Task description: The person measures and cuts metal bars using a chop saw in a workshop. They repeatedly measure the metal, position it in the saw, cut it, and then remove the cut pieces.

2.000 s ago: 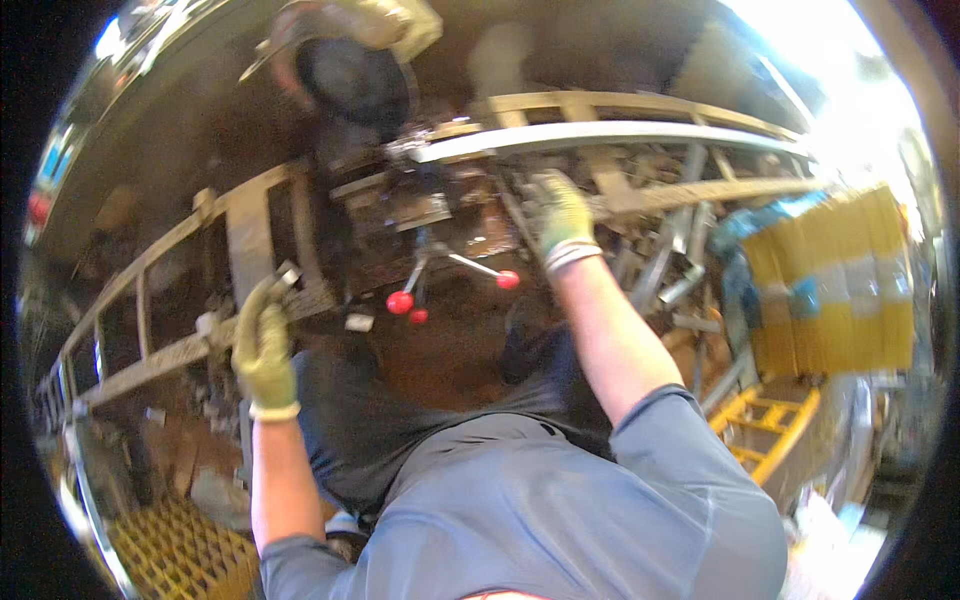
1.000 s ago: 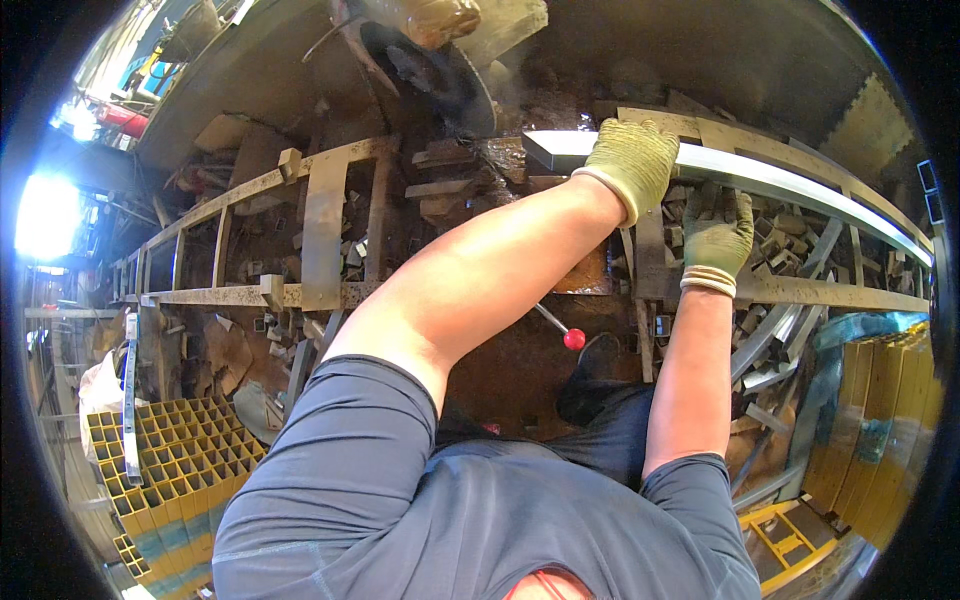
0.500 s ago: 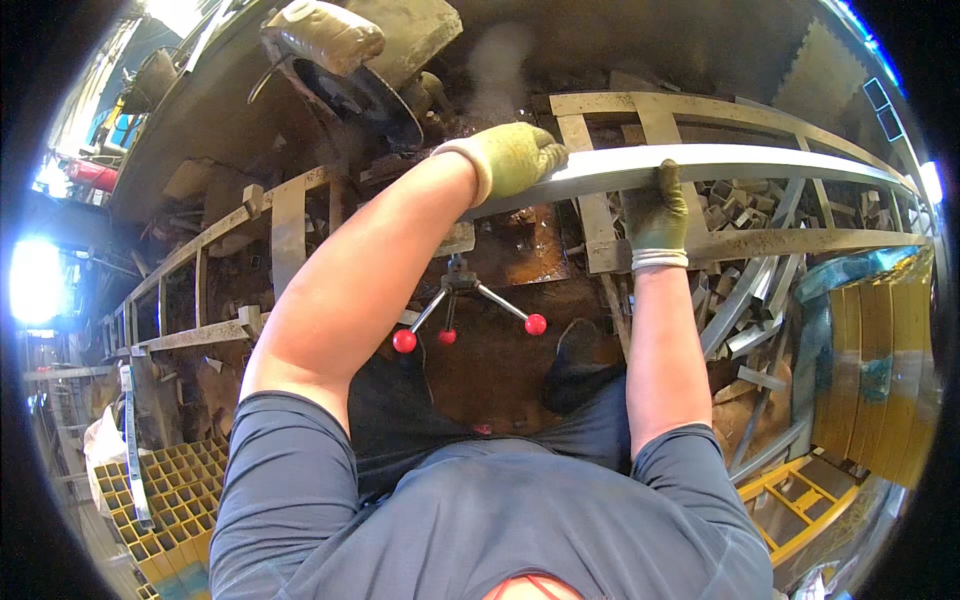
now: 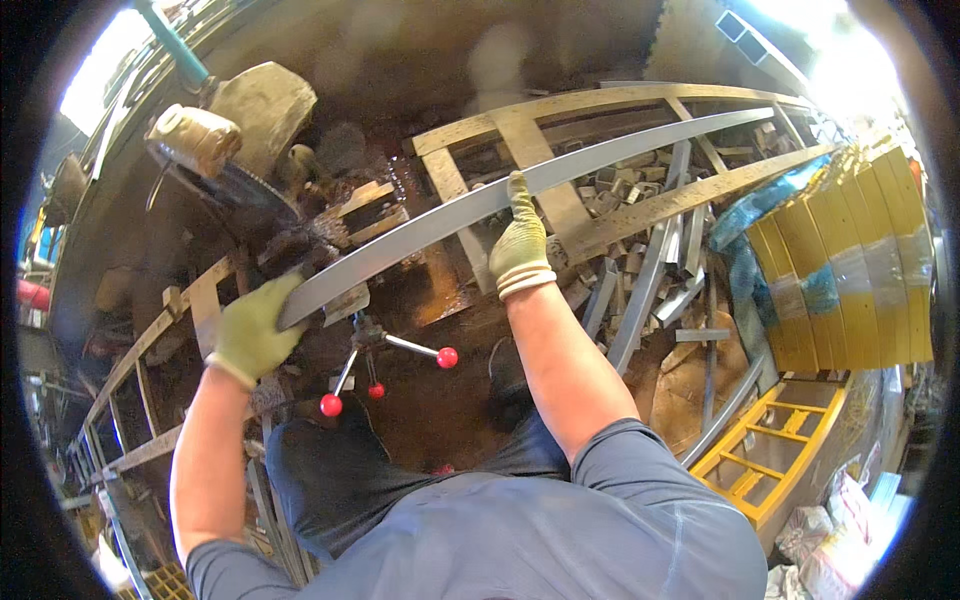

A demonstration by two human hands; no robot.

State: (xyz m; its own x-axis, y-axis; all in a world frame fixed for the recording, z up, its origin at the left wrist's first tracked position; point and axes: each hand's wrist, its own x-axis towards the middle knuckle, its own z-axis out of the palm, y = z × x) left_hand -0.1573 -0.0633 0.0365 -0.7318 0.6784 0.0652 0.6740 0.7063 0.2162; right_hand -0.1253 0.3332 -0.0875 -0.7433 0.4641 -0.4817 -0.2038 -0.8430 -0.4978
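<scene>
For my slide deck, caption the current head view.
A grey bar reaches over a frame, gloved left hand on its end, right hand partway along, a red-knobbed handle nearby.

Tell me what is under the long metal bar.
Below the bar, a frame and metal offcuts show past its edges. What lies directly beneath is covered and cannot be seen.

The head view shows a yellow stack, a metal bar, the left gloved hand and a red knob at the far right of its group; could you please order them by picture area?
1. Yellow stack
2. Metal bar
3. Left gloved hand
4. Red knob
</scene>
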